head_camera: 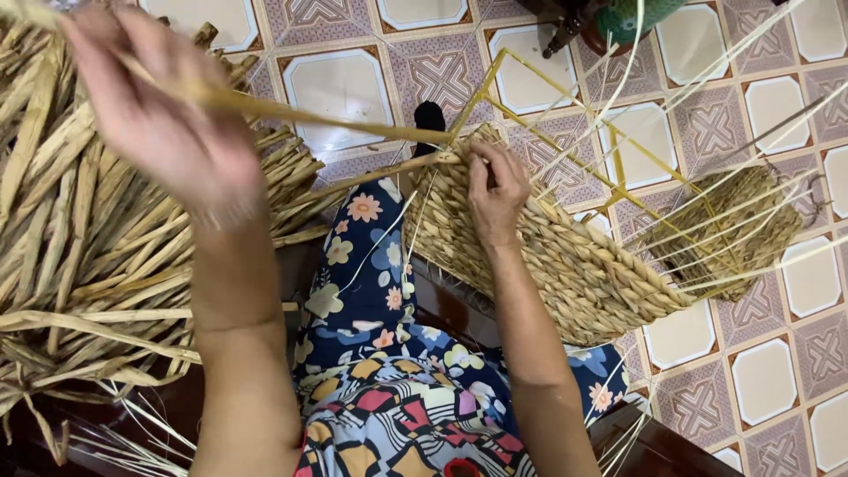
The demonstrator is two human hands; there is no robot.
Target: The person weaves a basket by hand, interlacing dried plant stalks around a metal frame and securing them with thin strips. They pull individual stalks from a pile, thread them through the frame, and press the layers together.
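Woven basket panel (pixel 565 265) of pale braided straw rests across the person's lap, fixed on a yellow wire frame (pixel 530 84) that juts out over the tiled floor (pixel 336 84). The right hand (pixel 496 190) presses on the panel's upper edge, fingers curled down onto the weave. The left hand (pixel 163 124) is raised up and away from it, clenched around a long straw strand (pixel 336 122) that runs taut from its grip to the panel corner just beside the right hand. A heap of dried straw (pixel 79 265) lies beneath the left hand.
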